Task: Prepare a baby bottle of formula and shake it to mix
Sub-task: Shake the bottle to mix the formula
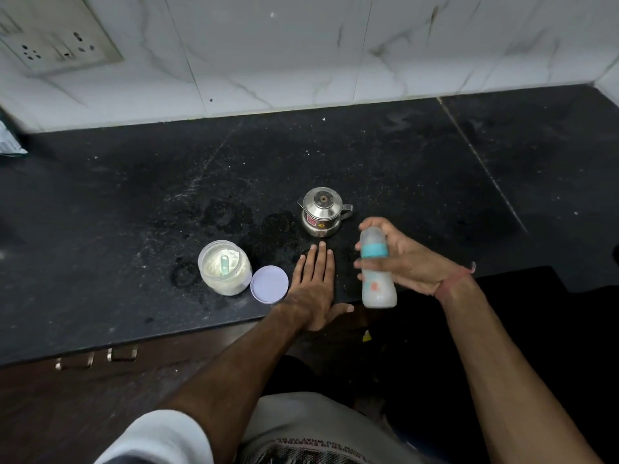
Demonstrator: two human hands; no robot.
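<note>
Though motion-blurred, baby bottle (pixel 376 269) gripped.

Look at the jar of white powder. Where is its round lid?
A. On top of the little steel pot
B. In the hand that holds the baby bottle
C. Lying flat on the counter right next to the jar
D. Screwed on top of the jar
C. The lid lies flat on the counter just right of the open jar, whose scoop shows inside.

Jar (pixel 225 267) left of lid (pixel 269 284); kettle (pixel 322 212) behind; scoop (pixel 224 263), probably, inside jar.
</note>
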